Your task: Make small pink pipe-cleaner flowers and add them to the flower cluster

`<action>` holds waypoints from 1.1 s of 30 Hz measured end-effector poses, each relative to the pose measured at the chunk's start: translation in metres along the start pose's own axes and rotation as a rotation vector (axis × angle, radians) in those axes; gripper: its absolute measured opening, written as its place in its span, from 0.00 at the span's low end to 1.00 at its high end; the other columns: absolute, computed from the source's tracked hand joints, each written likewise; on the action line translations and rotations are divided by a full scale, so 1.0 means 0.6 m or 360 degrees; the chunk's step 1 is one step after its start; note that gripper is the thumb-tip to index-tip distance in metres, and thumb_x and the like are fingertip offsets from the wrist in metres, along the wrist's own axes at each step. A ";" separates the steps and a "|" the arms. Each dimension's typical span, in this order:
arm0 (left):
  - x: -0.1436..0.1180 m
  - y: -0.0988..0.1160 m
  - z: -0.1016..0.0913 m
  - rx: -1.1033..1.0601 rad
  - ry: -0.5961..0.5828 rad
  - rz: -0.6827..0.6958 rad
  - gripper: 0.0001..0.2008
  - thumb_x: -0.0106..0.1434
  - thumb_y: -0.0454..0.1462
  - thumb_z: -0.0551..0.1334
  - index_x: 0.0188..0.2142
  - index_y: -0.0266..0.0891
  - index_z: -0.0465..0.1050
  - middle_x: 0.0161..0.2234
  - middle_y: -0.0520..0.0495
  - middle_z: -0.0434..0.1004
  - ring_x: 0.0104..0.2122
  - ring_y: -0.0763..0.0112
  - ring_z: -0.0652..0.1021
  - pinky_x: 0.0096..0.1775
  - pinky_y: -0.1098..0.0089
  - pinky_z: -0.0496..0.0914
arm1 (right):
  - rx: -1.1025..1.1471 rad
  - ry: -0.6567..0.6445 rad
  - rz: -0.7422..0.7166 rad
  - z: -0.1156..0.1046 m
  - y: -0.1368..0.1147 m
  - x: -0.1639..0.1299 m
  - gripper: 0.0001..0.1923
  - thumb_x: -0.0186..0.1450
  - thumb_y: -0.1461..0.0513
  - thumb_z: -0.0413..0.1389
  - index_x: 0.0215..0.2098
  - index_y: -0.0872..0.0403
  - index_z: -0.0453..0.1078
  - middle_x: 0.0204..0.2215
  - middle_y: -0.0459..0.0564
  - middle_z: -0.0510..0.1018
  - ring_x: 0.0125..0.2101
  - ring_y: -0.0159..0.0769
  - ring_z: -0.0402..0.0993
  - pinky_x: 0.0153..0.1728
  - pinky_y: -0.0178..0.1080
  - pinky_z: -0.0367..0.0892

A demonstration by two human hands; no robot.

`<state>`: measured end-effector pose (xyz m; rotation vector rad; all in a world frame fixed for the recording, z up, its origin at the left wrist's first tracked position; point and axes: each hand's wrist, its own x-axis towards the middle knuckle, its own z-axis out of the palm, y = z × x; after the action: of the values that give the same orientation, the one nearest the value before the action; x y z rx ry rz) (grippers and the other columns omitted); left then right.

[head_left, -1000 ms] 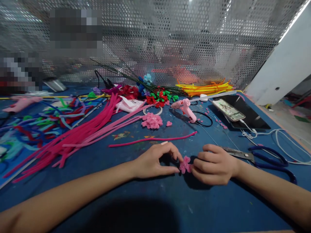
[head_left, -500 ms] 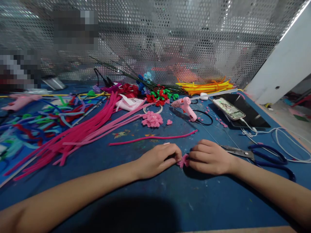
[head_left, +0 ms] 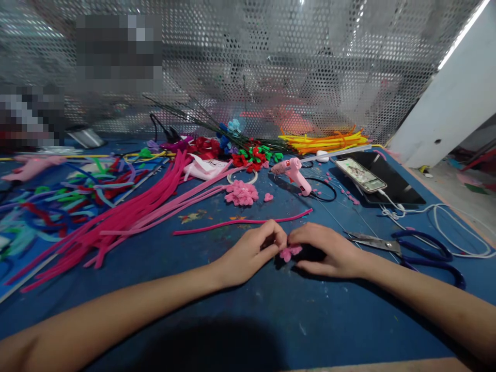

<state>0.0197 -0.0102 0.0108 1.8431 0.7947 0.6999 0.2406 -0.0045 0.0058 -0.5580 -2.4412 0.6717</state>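
Observation:
A small pink pipe-cleaner flower [head_left: 290, 252] is pinched in the fingertips of my left hand [head_left: 258, 253], just above the blue table. My right hand [head_left: 329, 250] is beside it, its thumb spread away from the bent fingers. The right fingertips reach the flower's upper edge and nearly meet the left ones; whether they touch it I cannot tell. Beyond my hands lies a single deep-pink pipe cleaner [head_left: 240, 222]. A fuller pink flower [head_left: 241, 192] and a small pink heart-shaped piece [head_left: 268, 197] rest farther back.
Blue-handled scissors [head_left: 387, 244] lie right of my right hand. Behind are a pink glue gun [head_left: 292, 173], a phone [head_left: 361, 174] with a white cable, and yellow pipe cleaners [head_left: 325, 142]. Deep-pink pipe cleaners [head_left: 127, 212] spread at left. A perforated metal screen [head_left: 248, 62] stands behind.
My right thumb has come away from the fingers, which were closed at the flower. More of the flower now shows, still in my left fingers. The view has shifted slightly.

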 end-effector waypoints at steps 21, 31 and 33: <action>0.010 0.007 0.014 -0.0912 0.0174 -0.0262 0.12 0.58 0.36 0.65 0.30 0.37 0.59 0.27 0.57 0.67 0.25 0.81 0.70 0.28 0.77 0.65 | 0.1711 0.0363 0.0888 0.022 -0.009 0.013 0.12 0.59 0.58 0.61 0.36 0.58 0.71 0.24 0.46 0.78 0.24 0.27 0.74 0.28 0.31 0.71; 0.001 0.010 0.022 -0.0695 0.0279 -0.0256 0.12 0.59 0.36 0.63 0.30 0.38 0.58 0.29 0.56 0.66 0.29 0.78 0.69 0.32 0.75 0.64 | 0.1844 0.0326 0.0939 0.029 -0.008 0.016 0.11 0.56 0.60 0.64 0.34 0.58 0.71 0.25 0.47 0.80 0.25 0.28 0.77 0.27 0.31 0.73; 0.001 0.009 0.022 -0.0684 0.0256 -0.0244 0.12 0.60 0.36 0.63 0.30 0.38 0.57 0.30 0.55 0.67 0.30 0.78 0.70 0.34 0.74 0.65 | 0.1851 0.0330 0.0957 0.030 -0.007 0.016 0.11 0.55 0.60 0.64 0.33 0.59 0.71 0.24 0.46 0.80 0.23 0.27 0.76 0.27 0.31 0.72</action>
<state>0.0312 -0.0189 0.0108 1.3381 0.8068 0.8529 0.2214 -0.0090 -0.0008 -0.7644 -1.2889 1.9271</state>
